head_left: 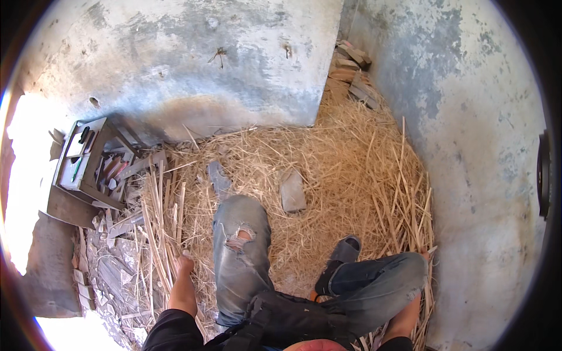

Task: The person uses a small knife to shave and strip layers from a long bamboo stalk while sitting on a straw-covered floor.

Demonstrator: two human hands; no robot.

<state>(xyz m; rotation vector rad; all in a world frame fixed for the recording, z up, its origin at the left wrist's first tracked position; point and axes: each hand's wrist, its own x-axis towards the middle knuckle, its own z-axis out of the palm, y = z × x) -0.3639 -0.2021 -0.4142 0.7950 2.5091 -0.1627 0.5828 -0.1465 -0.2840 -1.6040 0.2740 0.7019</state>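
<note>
My left hand (183, 268) is low at the left, beside long split strips of wood or bamboo (157, 219). Its fingers look closed, but whatever is in them is too small to make out. Most of my right hand (425, 258) is hidden behind my bent right knee, close to more long strips (404, 202) along the right wall. A small pale tip shows by that hand; I cannot tell whether it is held. A thin orange piece (315, 296) lies by my right foot, partly covered.
Loose straw and shavings (345, 158) cover the floor. A brick-like block (293, 191) lies ahead of my knees. At left stands a small wooden table (96, 155) with tools on top and scraps below. Stacked bricks (351, 58) fill the far corner, between grey walls (468, 146).
</note>
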